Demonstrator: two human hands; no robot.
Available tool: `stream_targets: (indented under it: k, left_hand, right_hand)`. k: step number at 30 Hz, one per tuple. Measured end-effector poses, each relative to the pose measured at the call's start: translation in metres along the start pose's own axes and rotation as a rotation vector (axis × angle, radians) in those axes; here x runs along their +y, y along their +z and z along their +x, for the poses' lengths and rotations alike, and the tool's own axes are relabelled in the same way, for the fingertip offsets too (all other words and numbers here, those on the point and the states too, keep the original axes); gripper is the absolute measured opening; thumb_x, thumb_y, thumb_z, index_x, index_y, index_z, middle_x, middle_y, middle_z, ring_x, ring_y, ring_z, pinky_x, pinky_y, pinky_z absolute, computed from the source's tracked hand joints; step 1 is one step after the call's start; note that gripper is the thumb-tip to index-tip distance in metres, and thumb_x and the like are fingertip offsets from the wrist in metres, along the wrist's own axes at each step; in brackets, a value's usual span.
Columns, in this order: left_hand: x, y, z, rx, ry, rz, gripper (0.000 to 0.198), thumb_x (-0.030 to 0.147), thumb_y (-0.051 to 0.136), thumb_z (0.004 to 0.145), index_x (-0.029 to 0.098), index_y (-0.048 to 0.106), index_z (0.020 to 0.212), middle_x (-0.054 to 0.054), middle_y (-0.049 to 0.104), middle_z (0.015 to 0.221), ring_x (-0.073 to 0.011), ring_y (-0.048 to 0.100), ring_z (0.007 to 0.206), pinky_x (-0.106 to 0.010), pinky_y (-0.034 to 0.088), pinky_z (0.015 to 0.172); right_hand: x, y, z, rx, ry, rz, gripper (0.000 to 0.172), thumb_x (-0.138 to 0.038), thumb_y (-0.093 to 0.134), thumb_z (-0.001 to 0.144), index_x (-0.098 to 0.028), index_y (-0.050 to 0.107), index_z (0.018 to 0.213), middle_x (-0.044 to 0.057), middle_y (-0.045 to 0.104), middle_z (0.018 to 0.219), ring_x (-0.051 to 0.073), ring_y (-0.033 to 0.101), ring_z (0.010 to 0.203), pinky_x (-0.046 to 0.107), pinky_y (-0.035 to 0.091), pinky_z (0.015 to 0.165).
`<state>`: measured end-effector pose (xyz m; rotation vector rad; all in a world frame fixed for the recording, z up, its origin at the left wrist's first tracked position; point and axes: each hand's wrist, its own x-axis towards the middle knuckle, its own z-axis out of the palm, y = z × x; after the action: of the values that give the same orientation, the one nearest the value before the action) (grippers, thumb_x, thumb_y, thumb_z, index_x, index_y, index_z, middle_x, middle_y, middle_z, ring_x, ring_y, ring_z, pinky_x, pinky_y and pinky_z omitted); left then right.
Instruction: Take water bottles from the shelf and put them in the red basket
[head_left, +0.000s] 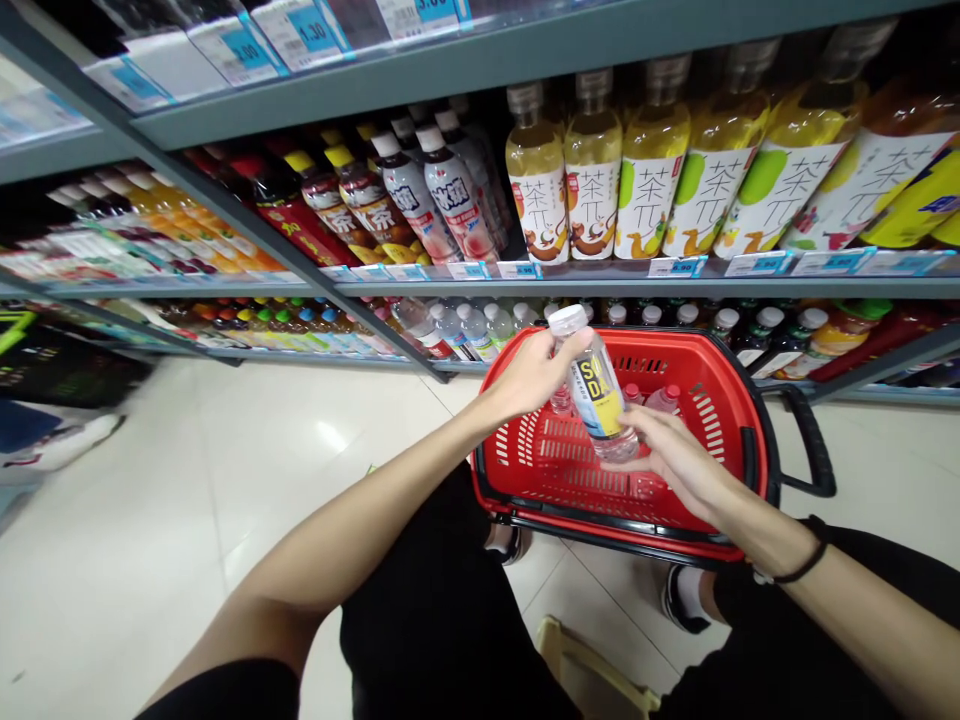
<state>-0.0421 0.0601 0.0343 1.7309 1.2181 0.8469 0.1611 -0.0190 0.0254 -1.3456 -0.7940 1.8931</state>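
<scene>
Your left hand [536, 375] is curled on the clear bottle [596, 390] just below its white cap [568, 320]; your right hand [671, 455], loosely closed, cups its base. It tilts between them, over the red basket [536, 485].

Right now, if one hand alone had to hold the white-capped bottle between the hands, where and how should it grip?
Probably around the labelled middle of the bottle, with the right hand coming from the right. The body is long and rounded, tilted with its cap to the upper left, where the left hand grips; the right hand is already at the lower end.
</scene>
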Motion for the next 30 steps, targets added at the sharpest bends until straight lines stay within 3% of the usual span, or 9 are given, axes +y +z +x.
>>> stream_targets:
  k: [3,6,9,11,14,18,21,25,30]
  left_hand:
    - [-0.005,-0.005,0.002,-0.037,-0.021,-0.041,0.058,0.07,0.05,0.098,0.014,0.065,0.09,-0.005,0.069,0.086,-0.0135,0.062,0.075,-0.024,0.051,0.069]
    - [-0.009,-0.008,0.005,-0.067,-0.074,-0.085,0.057,0.071,0.062,0.09,0.013,0.065,0.088,-0.005,0.069,0.079,-0.0129,0.062,0.066,-0.023,0.051,0.059]
    - [-0.013,-0.006,0.009,-0.093,-0.124,-0.14,0.054,0.066,0.071,0.083,0.012,0.068,0.086,-0.007,0.071,0.08,-0.0144,0.065,0.066,-0.023,0.053,0.056]
    - [-0.018,0.004,0.01,-0.116,-0.174,-0.142,0.053,0.065,0.072,0.081,0.012,0.069,0.085,-0.007,0.072,0.078,-0.0145,0.065,0.063,-0.024,0.053,0.056]
    - [-0.032,0.034,0.007,-0.208,-0.264,-0.001,0.049,0.061,0.073,0.083,0.012,0.071,0.088,-0.008,0.075,0.08,-0.0167,0.069,0.064,-0.027,0.055,0.06]
    - [-0.058,0.093,0.003,-0.331,-0.276,0.488,0.038,0.051,0.074,0.086,0.013,0.074,0.087,-0.008,0.075,0.08,-0.0228,0.073,0.08,-0.028,0.051,0.068]
    - [-0.079,0.139,0.004,-0.417,-0.281,0.581,0.029,0.041,0.081,0.081,0.012,0.073,0.08,-0.008,0.074,0.079,-0.024,0.072,0.08,-0.029,0.05,0.068]
    - [-0.1,0.192,0.008,-0.492,-0.282,0.614,0.02,0.031,0.08,0.084,0.012,0.071,0.085,-0.006,0.073,0.081,-0.0199,0.07,0.079,-0.03,0.053,0.073]
    - [-0.111,0.235,0.006,-0.466,-0.266,0.587,0.022,0.035,0.073,0.094,0.014,0.068,0.089,-0.002,0.07,0.084,-0.0167,0.068,0.08,-0.03,0.056,0.074]
  right_hand:
    - [0.0,-0.002,0.004,0.029,-0.004,-0.116,0.034,-0.02,0.075,0.084,-0.016,0.074,0.118,0.009,0.076,0.114,0.021,0.074,0.096,0.036,0.068,0.081]
    - [0.001,-0.01,0.01,0.002,-0.053,-0.374,0.043,-0.022,0.071,0.087,-0.016,0.069,0.13,0.011,0.077,0.113,0.023,0.075,0.091,0.038,0.066,0.079]
    - [-0.004,-0.024,0.011,-0.094,-0.188,-0.91,0.042,-0.03,0.068,0.091,-0.017,0.069,0.131,0.012,0.077,0.113,0.029,0.074,0.096,0.042,0.062,0.085]
    - [-0.013,-0.034,0.01,-0.152,-0.199,-1.304,0.04,-0.038,0.06,0.097,-0.017,0.07,0.129,0.014,0.075,0.117,0.033,0.072,0.106,0.045,0.058,0.091]
    - [-0.03,-0.047,0.009,-0.177,-0.001,-1.724,0.043,-0.036,0.046,0.105,-0.011,0.071,0.128,0.022,0.071,0.128,0.039,0.069,0.119,0.048,0.054,0.098]
    - [-0.049,-0.063,0.018,-0.099,0.251,-1.806,0.041,-0.022,0.052,0.101,0.002,0.072,0.127,0.032,0.07,0.125,0.042,0.07,0.119,0.05,0.054,0.098]
    - [-0.059,-0.074,0.028,-0.06,0.262,-1.783,0.044,-0.022,0.052,0.101,-0.001,0.068,0.137,0.029,0.068,0.133,0.04,0.068,0.123,0.047,0.055,0.1]
    - [-0.064,-0.087,0.042,-0.043,0.224,-1.745,0.044,-0.017,0.055,0.097,-0.003,0.069,0.136,0.027,0.068,0.134,0.037,0.066,0.128,0.045,0.054,0.105]
    - [-0.053,-0.104,0.064,-0.013,0.171,-1.662,0.046,-0.015,0.066,0.086,-0.002,0.073,0.13,0.031,0.069,0.129,0.046,0.068,0.121,0.058,0.056,0.1]
